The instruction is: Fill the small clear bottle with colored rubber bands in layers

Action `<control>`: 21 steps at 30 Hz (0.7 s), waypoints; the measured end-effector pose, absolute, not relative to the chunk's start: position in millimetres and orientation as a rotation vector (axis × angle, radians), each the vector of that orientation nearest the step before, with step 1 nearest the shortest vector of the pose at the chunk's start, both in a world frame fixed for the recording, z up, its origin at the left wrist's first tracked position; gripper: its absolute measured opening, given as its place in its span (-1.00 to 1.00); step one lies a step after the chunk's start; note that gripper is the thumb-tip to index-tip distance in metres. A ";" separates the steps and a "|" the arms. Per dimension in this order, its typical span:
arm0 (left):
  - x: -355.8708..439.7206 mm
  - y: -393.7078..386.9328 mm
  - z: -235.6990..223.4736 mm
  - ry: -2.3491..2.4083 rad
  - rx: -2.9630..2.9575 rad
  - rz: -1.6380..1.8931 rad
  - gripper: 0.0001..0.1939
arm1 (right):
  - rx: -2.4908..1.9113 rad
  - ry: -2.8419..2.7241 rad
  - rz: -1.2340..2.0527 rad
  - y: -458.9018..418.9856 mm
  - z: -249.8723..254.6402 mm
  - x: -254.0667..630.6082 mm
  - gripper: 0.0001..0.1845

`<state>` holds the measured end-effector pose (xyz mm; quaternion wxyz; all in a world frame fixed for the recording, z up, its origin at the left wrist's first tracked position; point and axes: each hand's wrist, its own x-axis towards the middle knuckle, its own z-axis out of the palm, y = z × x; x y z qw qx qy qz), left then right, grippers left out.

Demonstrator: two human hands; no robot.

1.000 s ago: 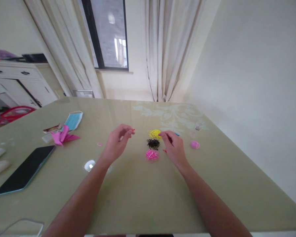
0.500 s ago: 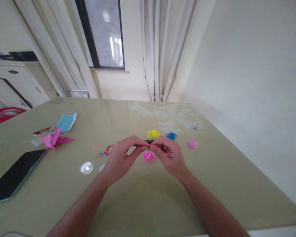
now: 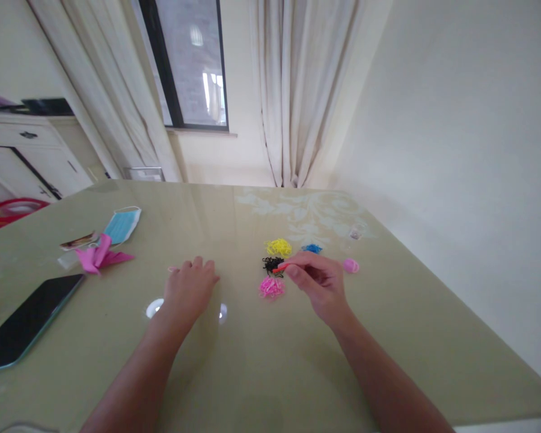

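Small heaps of tiny elastic bands lie on the table: yellow (image 3: 278, 246), black (image 3: 271, 263), pink (image 3: 271, 287) and blue (image 3: 312, 248). My right hand (image 3: 318, 281) is closed in a pinch on a thin red hook tool (image 3: 281, 268), whose tip touches the black heap. My left hand (image 3: 190, 290) lies palm down on the table left of the heaps, fingers together and stretched out; I cannot see anything under it.
A pink round lid (image 3: 350, 265) sits right of my right hand. At the left are a dark tablet (image 3: 24, 321), a pink paper bow (image 3: 98, 255), a blue face mask (image 3: 121, 223) and a red chair (image 3: 9, 210). The wall runs along the table's (image 3: 261, 361) right side.
My hands, which met over the pink heap, have parted. The left went down flat to the left; the right reached the red tool to the black heap.
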<state>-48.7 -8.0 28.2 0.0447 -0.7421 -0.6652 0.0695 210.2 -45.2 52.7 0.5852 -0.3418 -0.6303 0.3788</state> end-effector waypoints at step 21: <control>-60.3 13.8 15.5 -2.069 -2.424 0.173 -0.66 | -1.651 -2.048 0.812 6.7 40.9 300.5 -0.73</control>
